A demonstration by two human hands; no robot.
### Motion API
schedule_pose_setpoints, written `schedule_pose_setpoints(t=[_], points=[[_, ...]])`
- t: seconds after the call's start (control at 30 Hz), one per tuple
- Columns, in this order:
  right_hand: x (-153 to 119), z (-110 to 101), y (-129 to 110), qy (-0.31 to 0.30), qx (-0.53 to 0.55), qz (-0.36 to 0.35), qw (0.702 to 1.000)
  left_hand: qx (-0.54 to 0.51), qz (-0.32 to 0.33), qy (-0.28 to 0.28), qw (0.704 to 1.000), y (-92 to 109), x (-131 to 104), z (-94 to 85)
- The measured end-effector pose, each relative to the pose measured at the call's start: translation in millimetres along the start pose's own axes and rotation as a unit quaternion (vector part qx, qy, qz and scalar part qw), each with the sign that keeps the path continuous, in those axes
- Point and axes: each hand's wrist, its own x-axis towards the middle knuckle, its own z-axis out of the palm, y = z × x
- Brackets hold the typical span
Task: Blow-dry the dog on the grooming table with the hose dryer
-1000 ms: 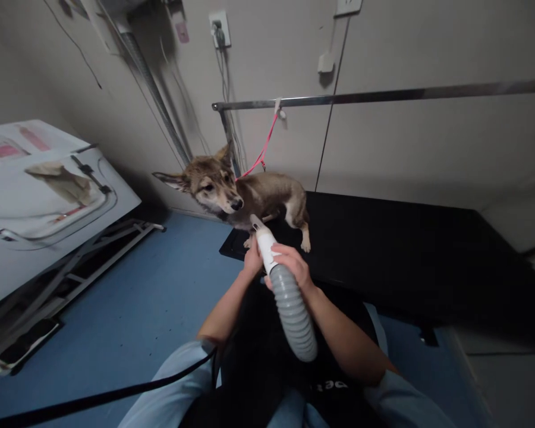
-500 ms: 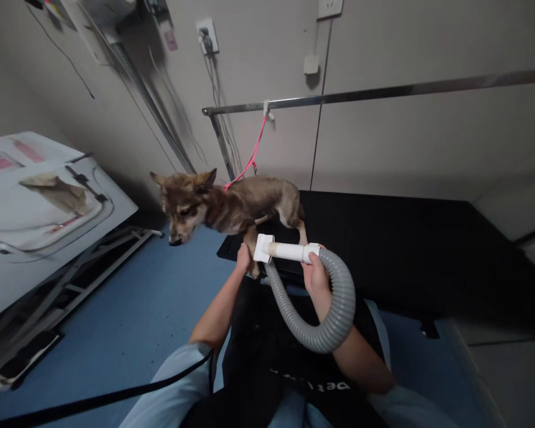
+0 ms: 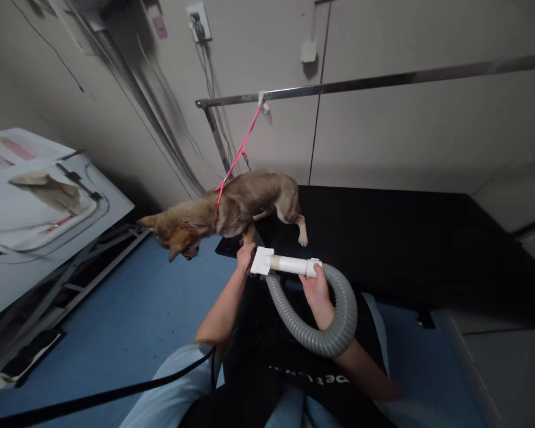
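Observation:
A brown dog (image 3: 267,193) stands at the left end of a black grooming table (image 3: 383,238), its head lowered past the table's edge. My left hand (image 3: 245,257) is closed around the lower part of one front leg; the paw is hidden. My right hand (image 3: 315,288) grips a white dryer nozzle (image 3: 289,265) near the joint with its grey corrugated hose (image 3: 341,330), which loops under my right wrist. The nozzle's flat head points left, close beside my left hand. A pink grooming loop (image 3: 243,145) runs from the dog's neck and shoulder up to a metal bar.
The metal bar (image 3: 312,90) runs across the wall above the table. To the left, a white tub-like unit (image 3: 102,211) rests on a metal frame over the blue floor (image 3: 169,309). Cords hang from a wall socket (image 3: 199,24). A black strap (image 3: 129,393) crosses near my left arm.
The dog has dropped its head and turned it down and away. The nozzle and my hands have moved slightly lower, with the nozzle tilting a little. The view has shifted slightly.

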Motion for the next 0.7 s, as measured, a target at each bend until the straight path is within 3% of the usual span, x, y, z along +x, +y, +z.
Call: schedule_pose_setpoints(t=[0.17, 0.37, 0.7], points=[[2, -18, 1, 0.038, 0.008, 0.019, 0.999, -0.05, -0.021, -0.018, 0.998, -12, -6, 8.1], [6, -27, -11, 0.042, 0.01, 0.013, 0.999, -0.144, 0.072, 0.001, 0.987, -1, -7, 6.0], [-6, -8, -15, 0.037, 0.015, 0.008, 0.999, -0.194, -0.012, -0.03, 0.98, -9, -20, 6.4]])
